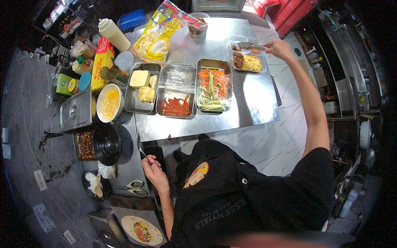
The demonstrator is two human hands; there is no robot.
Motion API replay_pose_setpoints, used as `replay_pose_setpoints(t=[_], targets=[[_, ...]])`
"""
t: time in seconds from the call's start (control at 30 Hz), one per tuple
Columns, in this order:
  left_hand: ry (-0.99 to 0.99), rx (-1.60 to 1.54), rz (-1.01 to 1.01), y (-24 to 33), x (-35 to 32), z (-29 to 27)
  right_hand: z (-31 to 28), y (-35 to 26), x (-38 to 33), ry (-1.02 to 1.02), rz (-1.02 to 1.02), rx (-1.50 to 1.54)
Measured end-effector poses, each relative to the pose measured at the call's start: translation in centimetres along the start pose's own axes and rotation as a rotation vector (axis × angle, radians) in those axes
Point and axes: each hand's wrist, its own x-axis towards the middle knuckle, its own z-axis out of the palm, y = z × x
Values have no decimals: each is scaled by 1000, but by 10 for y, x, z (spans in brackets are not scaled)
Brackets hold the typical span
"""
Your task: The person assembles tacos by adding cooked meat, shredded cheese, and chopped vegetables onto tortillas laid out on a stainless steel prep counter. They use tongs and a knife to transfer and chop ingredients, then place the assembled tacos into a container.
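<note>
At the upper right of the frame, the right hand (279, 48) grips metal tongs (248, 46) over a clear food container (264, 67); left of centre, the left hand (155, 172) curls around a slim metal utensil (142, 150).

Can't ID the thin utensil (142, 151) in my left hand (155, 170); far end too small. My right hand (279, 48) hides the tongs' (248, 46) near ends; tongs block part of the clear container's (264, 65) far compartment, bits there unclear. Dark bowl (106, 144) covers the right side of the brown-pieces tray (84, 146). Red bag (264, 6) cropped, far right. Blurred patch (281, 239) at near edge.
</note>
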Motion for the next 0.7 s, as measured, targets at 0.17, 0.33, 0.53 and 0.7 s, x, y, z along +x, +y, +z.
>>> replay_pose_setpoints(t=[0.17,0.33,0.53,0.7], targets=[[6,29,-14,3,-3,4,-17,-15,34,-138,-92,-186],[16,8,-11,1,-5,7,-7,-11,64,-55,-213,-266],[41,201,73,-10,2,-2,23,69,72,14,-329,10],[105,171,165,-20,6,-30,47,55,18,-447,292,1288]])
